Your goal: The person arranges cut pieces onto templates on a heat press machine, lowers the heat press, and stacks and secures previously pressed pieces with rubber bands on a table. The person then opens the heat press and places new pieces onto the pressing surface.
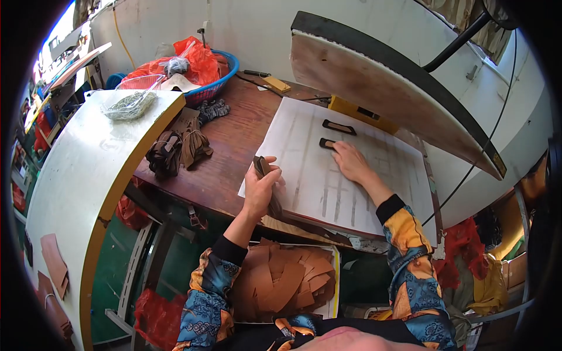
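Observation:
My left hand is closed round a stack of dark brown strips near the left edge of a white sheet. On that sheet, which has grey streaks, lie two dark frame-shaped pieces with tan centres. The upper piece lies apart from my hands. At the lower piece, the fingertips of my right hand touch its right end, fingers close together. Above the sheet's far side is a raised, padded flat plate with a dark edge.
A blue basket with red plastic bags stands at the back. Bundled dark strips lie on the reddish table. Brown pieces fill a box below my hands. A curved white tabletop is at left; a black cable hangs at right.

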Motion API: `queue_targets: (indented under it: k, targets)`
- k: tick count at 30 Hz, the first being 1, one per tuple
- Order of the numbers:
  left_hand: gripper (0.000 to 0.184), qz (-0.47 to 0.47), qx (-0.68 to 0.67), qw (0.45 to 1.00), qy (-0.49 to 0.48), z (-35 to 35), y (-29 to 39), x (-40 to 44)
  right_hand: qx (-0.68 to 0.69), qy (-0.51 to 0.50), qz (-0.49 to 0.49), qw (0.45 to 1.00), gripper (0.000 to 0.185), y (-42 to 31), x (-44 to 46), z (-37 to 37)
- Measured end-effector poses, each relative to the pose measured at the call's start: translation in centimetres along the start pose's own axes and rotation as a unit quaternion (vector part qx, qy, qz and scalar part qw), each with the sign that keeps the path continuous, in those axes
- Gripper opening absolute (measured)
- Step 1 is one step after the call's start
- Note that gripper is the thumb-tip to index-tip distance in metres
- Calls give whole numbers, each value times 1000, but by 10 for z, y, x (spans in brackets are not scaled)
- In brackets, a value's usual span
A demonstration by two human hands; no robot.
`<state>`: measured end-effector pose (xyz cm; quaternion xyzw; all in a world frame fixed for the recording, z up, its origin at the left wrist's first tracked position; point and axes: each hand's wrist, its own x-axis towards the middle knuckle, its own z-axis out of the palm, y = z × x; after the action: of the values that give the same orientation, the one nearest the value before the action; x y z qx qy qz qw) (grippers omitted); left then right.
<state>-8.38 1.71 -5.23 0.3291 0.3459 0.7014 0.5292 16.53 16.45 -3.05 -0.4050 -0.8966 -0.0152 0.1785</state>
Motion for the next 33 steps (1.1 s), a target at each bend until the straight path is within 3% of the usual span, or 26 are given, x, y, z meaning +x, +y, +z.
queue_targets:
  k: [9,10,11,13,15,20,21,24,27,33]
  targets:
    - [38,-13,-30,999,-3,-2,-2,5,16,0,17,1000,30,19,28,6]
    - [38,-36,-73,997,-8,1,5,2,1,84,-19,996,32,4,25,5]
    - [42,-76,-115,990,-4,1,16,-1,92,46,9,995,32,-13,21,5]
    - [50,-98,-216,971,-23,-6,16,2,258,-29,69,963,34,-83,3,-31]
    - [61,-81,-258,962,-30,-11,2,4,370,-94,45,923,36,-122,-19,-37]
    - [82,-62,-245,967,-32,6,-1,-9,447,-121,41,885,37,-156,-50,-42]
    - [81,-53,-237,969,-39,8,0,-11,458,-114,43,881,37,-156,-51,-40]
    - [77,-40,-222,973,-57,17,3,-17,588,-148,87,791,30,-146,-53,-50]
    - [75,-56,-219,971,-73,25,5,-23,594,-151,121,781,25,-132,-57,-56]
    - [68,-72,-216,969,-91,36,-7,-25,667,-138,193,706,28,-109,-68,-54]
